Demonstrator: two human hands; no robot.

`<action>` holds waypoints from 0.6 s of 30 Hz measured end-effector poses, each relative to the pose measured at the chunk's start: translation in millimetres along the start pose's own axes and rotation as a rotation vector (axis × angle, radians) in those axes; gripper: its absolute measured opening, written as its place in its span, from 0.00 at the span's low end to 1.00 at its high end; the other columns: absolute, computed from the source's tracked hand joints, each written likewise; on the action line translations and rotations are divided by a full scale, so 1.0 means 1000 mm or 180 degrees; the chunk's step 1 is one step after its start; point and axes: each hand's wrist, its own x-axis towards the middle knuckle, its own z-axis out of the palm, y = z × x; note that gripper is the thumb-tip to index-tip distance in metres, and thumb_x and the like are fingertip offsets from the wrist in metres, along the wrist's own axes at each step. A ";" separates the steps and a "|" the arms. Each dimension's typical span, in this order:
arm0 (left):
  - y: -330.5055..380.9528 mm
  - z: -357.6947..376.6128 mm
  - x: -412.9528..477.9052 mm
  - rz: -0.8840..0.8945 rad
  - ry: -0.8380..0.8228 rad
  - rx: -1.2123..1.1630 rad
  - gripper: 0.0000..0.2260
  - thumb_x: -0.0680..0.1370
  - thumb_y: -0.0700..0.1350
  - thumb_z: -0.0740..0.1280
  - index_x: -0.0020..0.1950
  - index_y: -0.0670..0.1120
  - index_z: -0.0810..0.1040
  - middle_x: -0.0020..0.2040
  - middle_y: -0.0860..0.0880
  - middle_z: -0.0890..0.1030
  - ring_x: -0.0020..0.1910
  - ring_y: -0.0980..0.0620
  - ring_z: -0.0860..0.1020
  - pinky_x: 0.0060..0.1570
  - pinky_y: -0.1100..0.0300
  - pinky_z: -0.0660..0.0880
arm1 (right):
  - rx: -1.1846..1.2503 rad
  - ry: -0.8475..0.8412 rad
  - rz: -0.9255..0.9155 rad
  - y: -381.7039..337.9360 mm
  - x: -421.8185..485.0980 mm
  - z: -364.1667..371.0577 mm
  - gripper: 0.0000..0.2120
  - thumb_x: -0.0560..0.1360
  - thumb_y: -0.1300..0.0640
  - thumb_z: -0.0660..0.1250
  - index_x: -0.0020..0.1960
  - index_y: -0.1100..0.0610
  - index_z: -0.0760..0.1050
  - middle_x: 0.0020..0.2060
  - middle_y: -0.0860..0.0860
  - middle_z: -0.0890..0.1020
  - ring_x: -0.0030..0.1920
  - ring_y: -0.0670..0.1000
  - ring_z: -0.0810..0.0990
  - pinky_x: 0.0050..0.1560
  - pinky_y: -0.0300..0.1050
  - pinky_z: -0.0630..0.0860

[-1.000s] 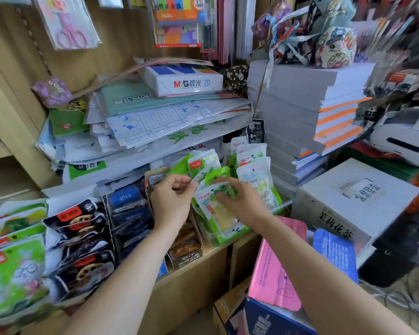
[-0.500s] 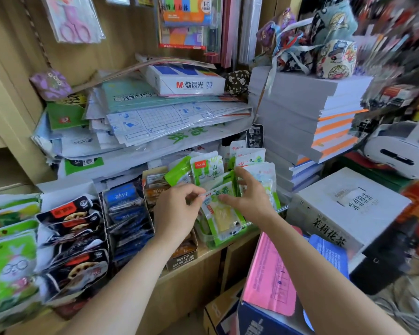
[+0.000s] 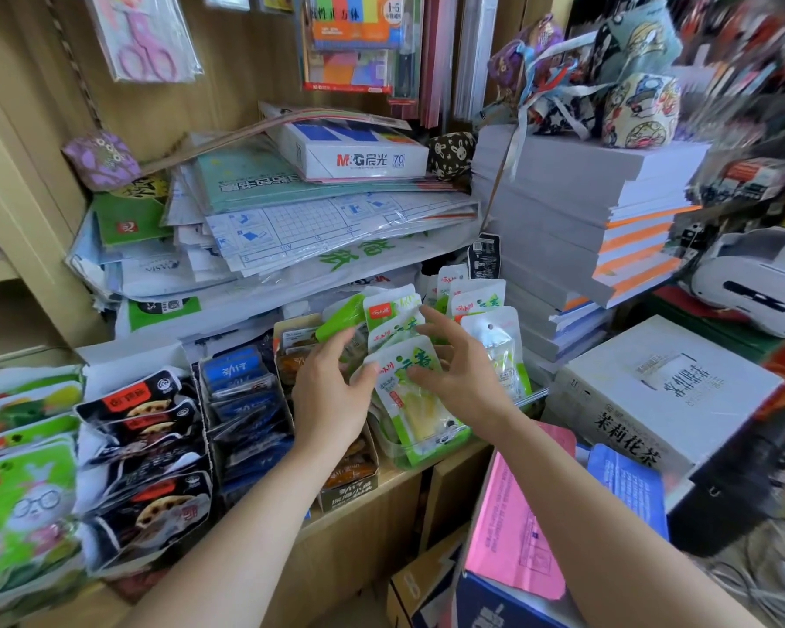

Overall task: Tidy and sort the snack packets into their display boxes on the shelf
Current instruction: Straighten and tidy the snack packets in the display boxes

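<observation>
Green-white snack packets point(image 3: 409, 385) stand in a clear display box point(image 3: 397, 453) on the shelf point(image 3: 402, 477), just beside the brown box point(image 3: 350, 485) and blue packets point(image 3: 241, 378). The right hand point(image 3: 461, 371) spreads its fingers wide on them. The left hand point(image 3: 332, 394) curls at the front packet's edge, grip unclear. Paper stacks point(image 3: 336, 233) crowd overhead

Paper box point(image 3: 359, 149) reads "M&G 晨光 70"; white carton point(image 3: 631, 414) apparently "茉莉花茶".

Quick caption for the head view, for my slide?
Left hand and right hand at the green-and-white snack packets in a clear display box on the shelf.
</observation>
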 end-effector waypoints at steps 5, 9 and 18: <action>0.016 -0.005 0.004 -0.0360 0.0481 -0.0146 0.23 0.79 0.52 0.70 0.73 0.50 0.72 0.59 0.53 0.73 0.51 0.54 0.78 0.52 0.58 0.71 | -0.1816 0.0216 -0.0874 -0.009 -0.004 0.009 0.44 0.74 0.65 0.70 0.80 0.40 0.51 0.80 0.46 0.55 0.77 0.52 0.59 0.71 0.49 0.66; 0.004 -0.010 0.020 -0.0336 0.0445 0.0070 0.16 0.79 0.46 0.70 0.66 0.46 0.79 0.61 0.48 0.80 0.47 0.53 0.79 0.53 0.55 0.75 | -0.2715 -0.0065 -0.0893 -0.012 0.000 0.010 0.40 0.74 0.60 0.63 0.80 0.40 0.51 0.80 0.46 0.53 0.79 0.57 0.52 0.73 0.62 0.57; -0.005 -0.017 0.046 -0.0073 0.0381 0.0144 0.05 0.77 0.48 0.74 0.52 0.50 0.84 0.41 0.53 0.85 0.39 0.51 0.84 0.44 0.49 0.81 | -0.2642 0.0022 -0.0818 0.000 0.005 0.005 0.25 0.75 0.42 0.67 0.70 0.44 0.70 0.64 0.46 0.71 0.64 0.53 0.72 0.62 0.54 0.67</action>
